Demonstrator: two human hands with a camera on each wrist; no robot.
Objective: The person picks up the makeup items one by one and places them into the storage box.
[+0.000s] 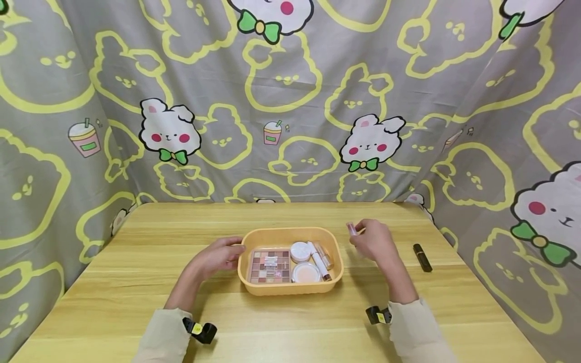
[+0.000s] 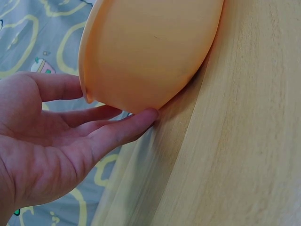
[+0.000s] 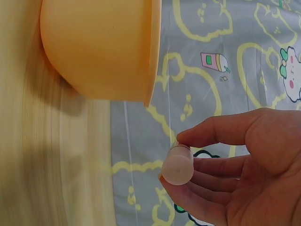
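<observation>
A yellow plastic basket (image 1: 290, 289) sits in the middle of the table with cosmetics in it. My left hand (image 1: 222, 256) touches the basket's left end, fingers at its rim and lower wall (image 2: 155, 56). To the right of the basket, my right hand (image 1: 373, 241) pinches a small pale pink lip gloss tube (image 3: 178, 167) between thumb and fingertips, above the table. Inside the basket, an eyeshadow palette (image 1: 260, 259) lies at left. A white round case (image 1: 300, 251), a round powder compact (image 1: 306, 273), a white tube (image 1: 317, 256) and a clear tube (image 1: 328, 258) lie at right.
A black cosmetic tube (image 1: 422, 258) lies on the wooden table (image 1: 290, 333) to the right of my right hand. A grey patterned curtain (image 1: 218, 91) hangs behind the table and along both sides.
</observation>
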